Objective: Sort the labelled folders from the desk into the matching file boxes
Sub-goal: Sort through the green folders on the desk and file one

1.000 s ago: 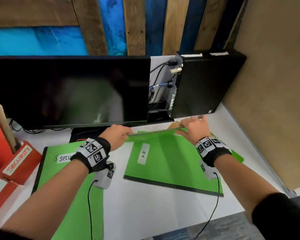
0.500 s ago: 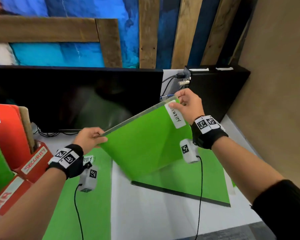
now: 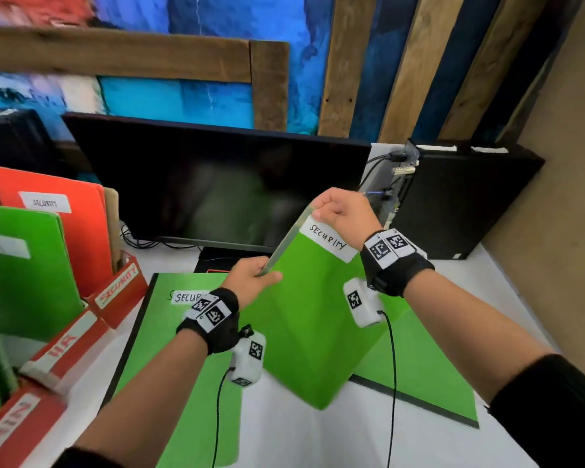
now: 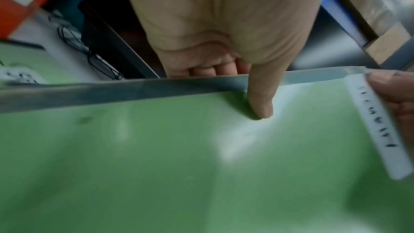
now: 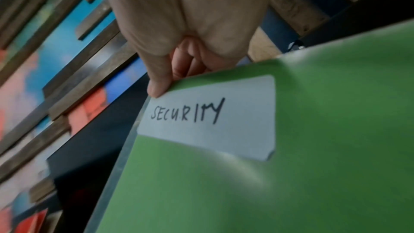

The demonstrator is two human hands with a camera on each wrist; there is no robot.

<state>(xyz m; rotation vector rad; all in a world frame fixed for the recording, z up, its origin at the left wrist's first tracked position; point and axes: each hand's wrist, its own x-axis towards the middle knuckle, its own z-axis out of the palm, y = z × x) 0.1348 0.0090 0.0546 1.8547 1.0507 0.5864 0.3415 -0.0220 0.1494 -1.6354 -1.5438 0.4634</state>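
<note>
Both hands hold a green folder (image 3: 304,319) with a white label reading SECURITY (image 5: 208,116) tilted up above the desk. My right hand (image 3: 338,211) pinches its top corner by the label, thumb in front (image 5: 156,86). My left hand (image 3: 254,278) grips the lower end of the folder's clear spine edge, thumb pressed on the cover (image 4: 260,105). At the left stand red file boxes marked SECURITY (image 3: 119,288), HR (image 3: 65,346) and a third (image 3: 14,430); the SECURITY box holds an orange folder (image 3: 65,224).
Another green folder labelled SECURITY (image 3: 156,349) lies flat under my left arm, and one more green folder (image 3: 426,376) lies flat at the right. A black monitor (image 3: 217,190) and a black computer case (image 3: 463,204) stand behind. A tan wall closes the right side.
The folder was lifted off the pile on the desk and turned more upright; both hands moved left with it, and the view swung toward the file boxes.
</note>
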